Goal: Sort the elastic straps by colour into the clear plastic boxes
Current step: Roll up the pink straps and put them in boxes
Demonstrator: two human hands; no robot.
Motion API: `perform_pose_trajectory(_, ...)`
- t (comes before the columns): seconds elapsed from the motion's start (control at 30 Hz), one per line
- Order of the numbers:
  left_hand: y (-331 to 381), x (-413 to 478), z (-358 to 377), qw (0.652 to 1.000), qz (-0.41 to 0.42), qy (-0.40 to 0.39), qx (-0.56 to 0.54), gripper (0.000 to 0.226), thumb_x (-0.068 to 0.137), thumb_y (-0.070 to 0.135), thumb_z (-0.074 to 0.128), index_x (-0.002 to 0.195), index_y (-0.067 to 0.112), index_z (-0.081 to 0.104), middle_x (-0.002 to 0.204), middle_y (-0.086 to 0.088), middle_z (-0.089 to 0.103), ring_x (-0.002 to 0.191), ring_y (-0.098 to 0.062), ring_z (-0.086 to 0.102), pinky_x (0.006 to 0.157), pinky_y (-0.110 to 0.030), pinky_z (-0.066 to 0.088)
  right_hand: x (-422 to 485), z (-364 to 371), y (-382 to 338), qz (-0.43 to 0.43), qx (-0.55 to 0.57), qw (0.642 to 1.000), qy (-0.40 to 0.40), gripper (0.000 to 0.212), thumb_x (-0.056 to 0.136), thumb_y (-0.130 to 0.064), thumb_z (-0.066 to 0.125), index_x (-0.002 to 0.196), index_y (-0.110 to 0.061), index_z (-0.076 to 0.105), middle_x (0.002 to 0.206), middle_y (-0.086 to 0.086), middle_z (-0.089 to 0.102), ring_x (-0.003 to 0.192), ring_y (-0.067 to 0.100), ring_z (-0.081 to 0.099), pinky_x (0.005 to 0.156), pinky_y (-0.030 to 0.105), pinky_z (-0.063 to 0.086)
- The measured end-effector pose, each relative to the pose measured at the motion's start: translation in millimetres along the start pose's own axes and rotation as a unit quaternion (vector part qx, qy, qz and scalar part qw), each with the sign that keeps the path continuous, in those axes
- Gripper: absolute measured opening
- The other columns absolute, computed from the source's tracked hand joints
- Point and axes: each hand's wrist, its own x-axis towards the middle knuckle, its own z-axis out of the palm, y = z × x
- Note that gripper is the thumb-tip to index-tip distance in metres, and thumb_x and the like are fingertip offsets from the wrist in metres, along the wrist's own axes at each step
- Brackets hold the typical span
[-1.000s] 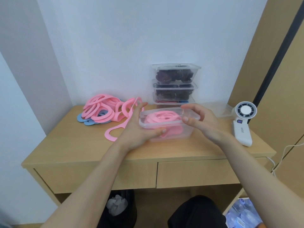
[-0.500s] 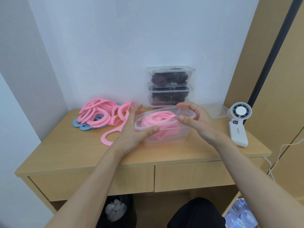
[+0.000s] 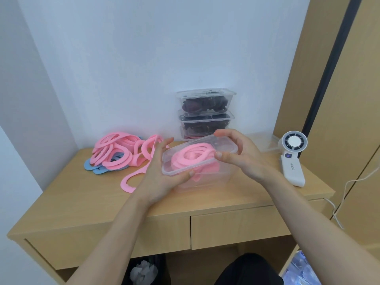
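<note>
Desk [image 3: 82,202], stacked boxes [image 3: 205,112] behind held box [image 3: 226,149], pink straps [image 3: 115,153] left, fan [image 3: 293,157] right

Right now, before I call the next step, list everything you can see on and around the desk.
clear box: one, clear, desk centre, holding pink straps
lid: one, clear, tilted on that box, not seated
pink strap pile: many, pink, desk back left
blue straps: a few, blue, under that pile
loose strap: one, pink, in front of the pile
stacked boxes: three, clear with dark contents, against the wall
fan: one, white, desk right
desk: one, light wood, two drawer fronts
bin: one, dark, under the desk
left hand: one, grips the lid's left end
right hand: one, pinches the lid's right end
</note>
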Motion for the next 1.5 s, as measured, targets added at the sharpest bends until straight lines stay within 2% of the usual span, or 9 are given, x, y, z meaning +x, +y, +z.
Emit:
perform_pose_trajectory(0.23,4,-2,1,1.000,0.013,-0.003,-0.002,0.105,0.061,0.043,0.088,0.149,0.037,0.031,0.138,0.033,0.043,0.127,0.017,0.043,0.096,-0.001,0.037,6,-3,-2,-0.014,-0.006,1.000,0.009,0.073,0.060,-0.056,0.082,0.123,-0.024,0.061,0.133,-0.016,0.060,0.128,-0.012,0.047,0.102,0.008,0.034)
perform_pose_trajectory(0.5,4,-3,-1,1.000,0.003,0.005,0.020,0.108,0.059,0.052,0.089,0.148,0.050,0.028,0.156,0.016,0.033,0.143,0.001,0.035,0.120,-0.038,0.033,17,-6,-17,-0.061,-0.019,0.998,0.026,0.048,0.061,-0.047,0.089,0.100,-0.023,0.074,0.131,-0.002,0.063,0.132,-0.001,0.050,0.108,0.024,0.039)
perform_pose_trajectory(0.67,7,-4,1,1.000,0.001,0.024,0.019,0.114,0.057,0.054,0.088,0.152,0.046,0.026,0.161,0.019,0.025,0.148,0.003,0.023,0.123,-0.034,0.026,20,-10,-28,-0.063,0.001,0.996,0.058,0.049,0.061,-0.038,0.095,0.098,-0.015,0.075,0.136,0.003,0.060,0.124,-0.004,0.055,0.087,0.035,0.053)
perform_pose_trajectory(0.93,9,-4,-4,1.000,0.001,0.019,-0.018,0.136,0.039,0.081,0.083,0.155,0.048,0.020,0.157,0.027,0.027,0.141,0.018,0.023,0.114,-0.028,0.031,19,-24,-30,-0.056,0.027,0.995,0.081,0.051,0.059,-0.046,0.087,0.099,-0.016,0.075,0.137,-0.005,0.061,0.131,0.003,0.053,0.106,0.042,0.050)
perform_pose_trajectory(1.1,21,-8,-4,0.998,0.030,0.049,-0.023,0.122,0.054,0.085,0.075,0.156,0.045,0.022,0.162,0.025,0.024,0.150,0.000,0.023,0.124,-0.047,0.024,15,-34,-30,-0.055,0.073,0.989,0.117,0.052,0.060,-0.047,0.083,0.099,-0.014,0.075,0.132,-0.002,0.065,0.119,0.003,0.062,0.096,0.035,0.053)
perform_pose_trajectory(1.2,40,-3,-11,0.992,0.062,0.067,0.084,0.117,0.065,0.041,0.093,0.154,0.051,0.018,0.158,0.038,0.016,0.148,0.007,0.018,0.122,-0.040,0.026,15,-37,-35,-0.054,0.128,0.983,0.118,0.050,0.060,-0.050,0.084,0.097,-0.016,0.076,0.132,0.000,0.066,0.116,0.003,0.064,0.089,0.025,0.052)
perform_pose_trajectory(1.27,54,6,-16,0.979,0.090,0.072,0.169,0.115,0.070,0.025,0.092,0.155,0.049,0.018,0.157,0.039,0.016,0.145,0.015,0.016,0.118,-0.023,0.024,18,-38,-38,-0.046,0.174,0.977,0.112,0.054,0.055,-0.059,0.091,0.093,-0.022,0.078,0.132,0.001,0.066,0.124,0.010,0.061,0.101,0.037,0.050)
perform_pose_trajectory(1.33,70,14,-19,0.967,0.124,0.086,0.205,0.101,0.074,0.026,0.088,0.153,0.045,0.028,0.155,0.037,0.026,0.142,0.017,0.022,0.112,-0.010,0.025,21,-37,-42,-0.047,0.210,0.971,0.106,0.059,0.049,-0.064,0.092,0.090,-0.023,0.080,0.131,0.005,0.067,0.129,0.018,0.059,0.111,0.047,0.044)
perform_pose_trajectory(1.5,95,25,-25,0.949,0.157,0.108,0.250,0.075,0.063,0.051,0.060,0.136,0.034,0.055,0.139,0.026,0.054,0.132,0.001,0.048,0.111,-0.025,0.038,23,-37,-53,-0.052,0.253,0.962,0.094,0.062,0.046,-0.063,0.094,0.090,-0.021,0.079,0.132,0.008,0.066,0.129,0.022,0.058,0.116,0.052,0.038)
